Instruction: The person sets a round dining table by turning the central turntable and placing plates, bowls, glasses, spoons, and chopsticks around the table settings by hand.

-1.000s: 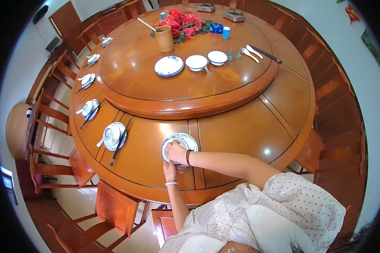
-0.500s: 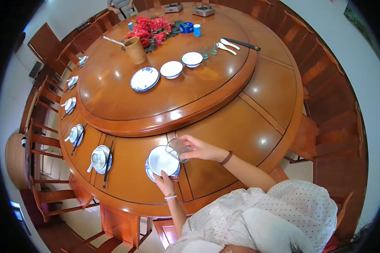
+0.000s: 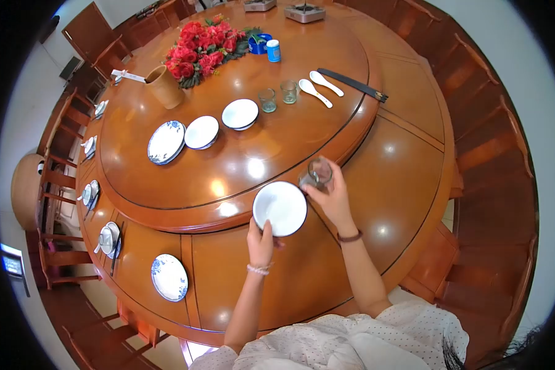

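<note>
A white bowl (image 3: 280,208) is held up over the table's near part, with my left hand (image 3: 262,243) gripping its lower left rim, thumb inside. Just to the right, my right hand (image 3: 333,200) has its fingers wrapped round a clear drinking glass (image 3: 318,172), which is tilted close to the bowl's rim. On the tabletop to the left lies a blue-and-white plate (image 3: 169,277) with nothing on it. Further off on the raised turntable (image 3: 228,179) are patterned plates (image 3: 166,142), a bowl (image 3: 201,132) and another bowl (image 3: 240,114).
Two glasses (image 3: 267,100), white spoons (image 3: 316,92) and black chopsticks (image 3: 353,85) lie on the turntable. Behind are red flowers (image 3: 203,49), a brown cylindrical holder (image 3: 164,88) and a blue can (image 3: 273,51). Place settings (image 3: 109,239) line the left side; chairs (image 3: 468,234) surround the table.
My left hand has lifted the white bowl off the patterned plate, leaving the plate on the table. Both hands have moved right with bowl and glass, and the view has shifted.
</note>
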Tool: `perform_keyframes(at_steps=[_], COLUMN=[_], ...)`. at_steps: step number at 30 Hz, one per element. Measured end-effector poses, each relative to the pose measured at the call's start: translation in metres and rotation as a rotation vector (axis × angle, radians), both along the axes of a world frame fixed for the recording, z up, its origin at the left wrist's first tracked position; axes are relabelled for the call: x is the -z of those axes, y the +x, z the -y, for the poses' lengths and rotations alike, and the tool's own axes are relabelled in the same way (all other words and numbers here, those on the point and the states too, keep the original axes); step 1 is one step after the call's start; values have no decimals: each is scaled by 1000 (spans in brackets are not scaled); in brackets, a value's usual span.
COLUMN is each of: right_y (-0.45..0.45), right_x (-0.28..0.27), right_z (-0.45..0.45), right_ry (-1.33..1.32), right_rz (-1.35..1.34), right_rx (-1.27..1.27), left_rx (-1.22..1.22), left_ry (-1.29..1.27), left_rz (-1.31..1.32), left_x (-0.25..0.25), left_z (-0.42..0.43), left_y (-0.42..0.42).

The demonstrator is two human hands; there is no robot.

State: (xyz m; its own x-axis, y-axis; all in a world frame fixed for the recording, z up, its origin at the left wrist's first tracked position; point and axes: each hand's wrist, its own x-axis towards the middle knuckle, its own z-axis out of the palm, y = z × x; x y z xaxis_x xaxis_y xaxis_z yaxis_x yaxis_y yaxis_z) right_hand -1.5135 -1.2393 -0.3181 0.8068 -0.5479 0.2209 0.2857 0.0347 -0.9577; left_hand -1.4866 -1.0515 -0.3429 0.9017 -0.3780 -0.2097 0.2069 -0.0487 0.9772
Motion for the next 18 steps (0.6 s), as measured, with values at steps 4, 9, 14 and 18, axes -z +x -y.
perform_keyframes(at_steps=[4,9,14,18], right_y=[59,132,179,199], right_x=[24,53,75,78], right_z=[81,138,156,164], right_ry=[-230,-291,-387,-459], right_rz=[22,-92,-116,-96], right_rx=[101,67,104,104], left_rx=[-62,-117,-173,-226], left_ry=[-23,14,-64,-61], left_rz=[-75,-54,-93,-70], left_x=[-1,3,3,4], left_z=[74,127,157,158], left_y=[17,46,72,83])
